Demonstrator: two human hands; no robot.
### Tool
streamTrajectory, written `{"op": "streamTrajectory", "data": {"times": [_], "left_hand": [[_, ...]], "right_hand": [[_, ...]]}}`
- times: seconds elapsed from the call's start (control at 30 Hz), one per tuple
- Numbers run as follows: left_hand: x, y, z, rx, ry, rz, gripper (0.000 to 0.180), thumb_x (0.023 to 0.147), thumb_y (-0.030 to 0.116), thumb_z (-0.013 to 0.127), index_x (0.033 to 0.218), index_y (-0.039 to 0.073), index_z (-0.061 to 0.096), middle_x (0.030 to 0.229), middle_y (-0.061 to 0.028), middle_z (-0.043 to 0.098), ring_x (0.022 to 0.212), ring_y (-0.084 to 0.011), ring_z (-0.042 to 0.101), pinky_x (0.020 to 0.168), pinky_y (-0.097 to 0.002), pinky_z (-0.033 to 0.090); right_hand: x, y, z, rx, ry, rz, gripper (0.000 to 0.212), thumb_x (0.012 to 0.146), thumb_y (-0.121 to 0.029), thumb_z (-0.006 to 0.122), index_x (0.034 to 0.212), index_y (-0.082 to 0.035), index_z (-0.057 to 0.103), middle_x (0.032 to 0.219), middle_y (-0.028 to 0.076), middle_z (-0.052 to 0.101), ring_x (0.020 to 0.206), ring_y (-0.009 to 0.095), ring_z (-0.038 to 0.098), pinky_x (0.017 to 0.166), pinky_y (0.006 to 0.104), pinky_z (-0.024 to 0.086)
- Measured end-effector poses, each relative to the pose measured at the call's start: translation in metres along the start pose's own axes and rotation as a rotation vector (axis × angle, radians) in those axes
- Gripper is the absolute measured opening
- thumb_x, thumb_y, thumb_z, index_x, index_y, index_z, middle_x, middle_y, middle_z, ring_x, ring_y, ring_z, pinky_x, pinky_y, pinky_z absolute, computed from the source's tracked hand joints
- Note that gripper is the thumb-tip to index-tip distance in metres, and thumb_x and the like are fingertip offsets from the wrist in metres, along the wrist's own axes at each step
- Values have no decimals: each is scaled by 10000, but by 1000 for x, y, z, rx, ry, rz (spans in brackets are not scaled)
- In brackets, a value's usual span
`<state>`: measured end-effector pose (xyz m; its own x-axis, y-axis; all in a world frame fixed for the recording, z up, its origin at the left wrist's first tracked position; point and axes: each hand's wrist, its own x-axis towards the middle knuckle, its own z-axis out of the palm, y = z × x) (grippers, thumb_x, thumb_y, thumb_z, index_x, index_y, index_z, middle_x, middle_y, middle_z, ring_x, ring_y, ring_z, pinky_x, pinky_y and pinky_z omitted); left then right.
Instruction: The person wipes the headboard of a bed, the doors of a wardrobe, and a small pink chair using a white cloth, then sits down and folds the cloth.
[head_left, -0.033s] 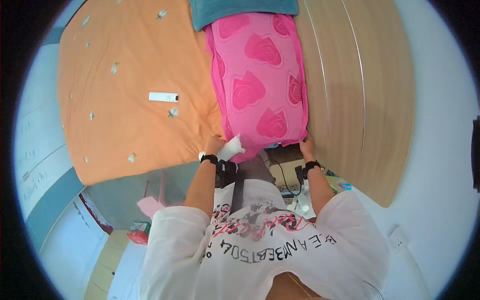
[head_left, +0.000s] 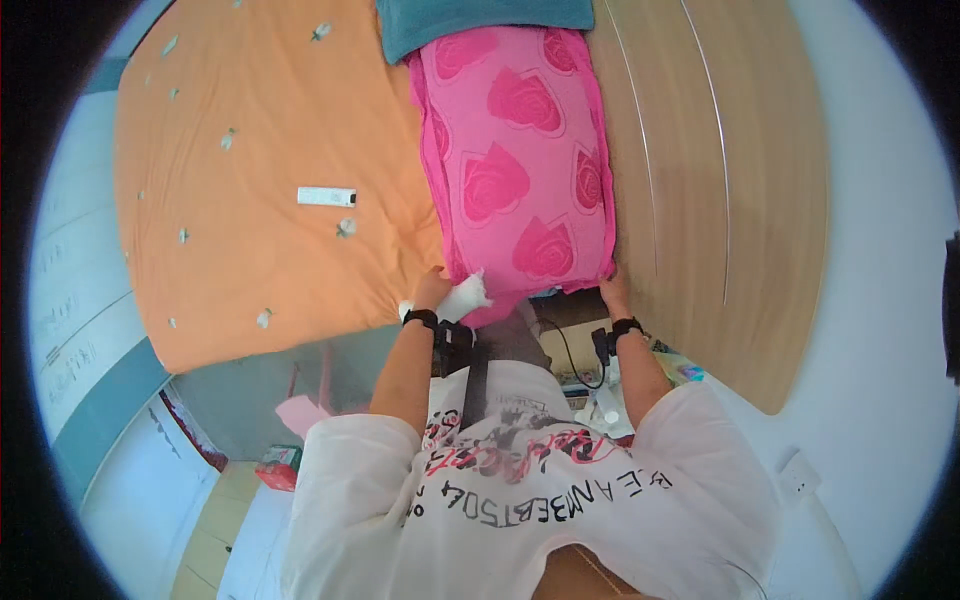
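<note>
A pink pillow [head_left: 560, 170] with darker rose-heart prints lies lengthwise between the orange sheet and the wooden panel. My left hand [head_left: 430, 290] is closed on its near left corner, the fingertips partly hidden by the fabric. At the near right corner, my right hand [head_left: 614, 294] grips the pillow's edge. A white, rolled, soft-looking thing [head_left: 466, 298] with a ragged end sits beside my left hand, under the pillow's corner. A teal pillow or folded cloth [head_left: 485, 22] touches the pink pillow's far end.
A white remote control [head_left: 326, 197] lies on the orange flowered sheet [head_left: 250, 270]. The wooden panel [head_left: 690, 200] rises along the right. Below the pillow hangs a black cable [head_left: 570, 355] above small items. A pink chair-like object [head_left: 302, 412] and a red-green box [head_left: 279, 467] are lower left.
</note>
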<state>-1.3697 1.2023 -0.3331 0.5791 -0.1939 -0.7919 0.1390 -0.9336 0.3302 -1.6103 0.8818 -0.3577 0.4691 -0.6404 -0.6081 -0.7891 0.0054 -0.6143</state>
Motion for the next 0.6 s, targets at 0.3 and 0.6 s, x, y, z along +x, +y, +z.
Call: {"op": "streamTrajectory", "data": {"times": [0.3, 0.6], "left_hand": [[-39, 112, 0, 474, 87, 392, 742, 717, 95, 473, 1343, 213, 92, 820, -176, 594, 745, -323, 578, 640, -432, 442], [-42, 119, 12, 350, -23, 400, 698, 729, 123, 467, 1332, 211, 127, 786, -183, 586, 697, -346, 572, 601, -448, 436]], "right_hand": [[4, -103, -10, -323, 176, -393, 567, 744, -88, 542, 1263, -68, 316, 1231, 214, 365, 1121, 363, 365, 934, 395, 319], [47, -101, -14, -233, -235, -36, 587, 738, -155, 567, 1271, -118, 325, 1276, 204, 331, 1178, 328, 328, 976, 376, 272]]}}
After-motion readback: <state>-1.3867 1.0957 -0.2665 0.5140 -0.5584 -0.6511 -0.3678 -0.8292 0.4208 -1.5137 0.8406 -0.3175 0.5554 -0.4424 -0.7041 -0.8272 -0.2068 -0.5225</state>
